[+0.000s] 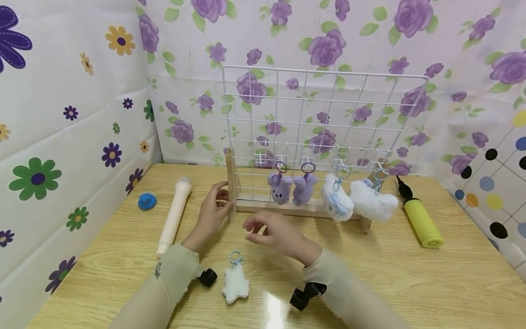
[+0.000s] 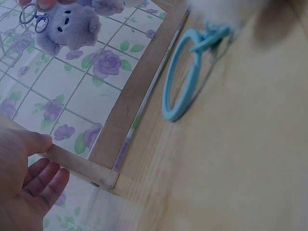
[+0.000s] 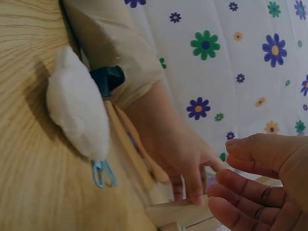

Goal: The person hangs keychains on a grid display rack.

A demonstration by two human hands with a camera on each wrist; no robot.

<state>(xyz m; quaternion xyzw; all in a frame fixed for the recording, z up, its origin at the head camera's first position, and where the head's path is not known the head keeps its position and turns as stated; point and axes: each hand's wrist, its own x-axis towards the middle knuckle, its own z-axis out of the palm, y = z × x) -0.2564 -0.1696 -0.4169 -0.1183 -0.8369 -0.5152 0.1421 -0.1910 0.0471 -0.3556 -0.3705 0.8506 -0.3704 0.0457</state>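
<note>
My left hand (image 1: 210,211) grips the wooden left side post (image 1: 230,171) of a white wire grid rack. In the left wrist view, the thumb lies on one side of that post and the fingers on the other. Just right of it, my right hand (image 1: 279,230) hovers before the rack with loosely bent fingers, holding nothing. On the table between my forearms lies a white plush keychain (image 1: 236,284) with a light blue ring (image 2: 168,108). Two purple plush keychains (image 1: 281,189) and two white plush keychains (image 1: 371,201) hang from hooks on the rack.
A pale microphone (image 1: 174,217) and a small blue rubber duck (image 1: 146,201) are at the left of the table. To the right lies a yellow-green hand pump (image 1: 423,224). Behind the rack hangs a floral cloth (image 1: 181,91). Black wrist mounts (image 1: 207,277) jut from both sleeves.
</note>
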